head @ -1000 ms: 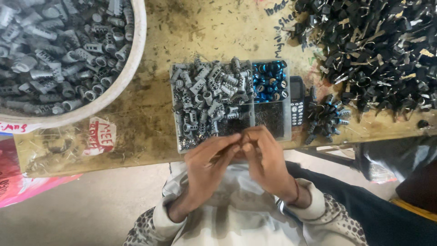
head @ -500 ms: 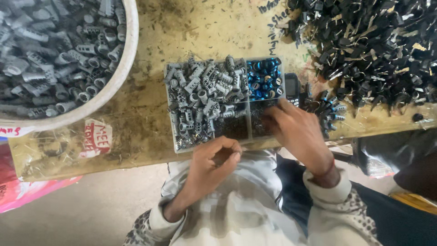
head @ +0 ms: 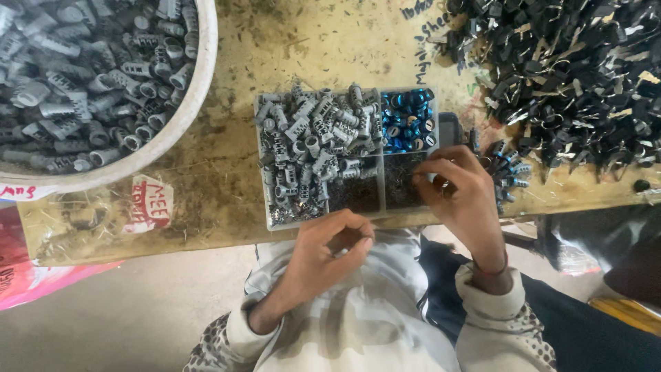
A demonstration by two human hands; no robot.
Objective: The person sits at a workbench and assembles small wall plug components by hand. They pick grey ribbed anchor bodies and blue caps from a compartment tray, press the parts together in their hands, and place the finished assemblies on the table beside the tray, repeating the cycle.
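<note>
The divided tray (head: 270,200) sits at the near edge of the worktop (head: 330,48), and everything here is best read from it. The right hand (head: 460,196) reaches over the tray's near right compartment, fingers pinched together over a heap of tiny dark bits; whether it already has one between the fingertips I cannot tell. The left hand (head: 329,253) hangs just off the tray's near edge, above the lap, fingers curled in around something too small to make out. The tray's left side is heaped with grey plastic sleeves (head: 310,148), piled higher than the dividers, and the far right compartment holds blue rings (head: 407,127). The likeliest slip is a small piece falling from the left hand, since it is held past the worktop edge and would drop to the lap or the floor. A nudge from the right wrist could also push the tray, which already meets the edge, or tip sleeves over into the dark bits. Right of the tray, a little cluster of finished pieces (head: 508,176) lies close to the wrist and could be swept off.
</note>
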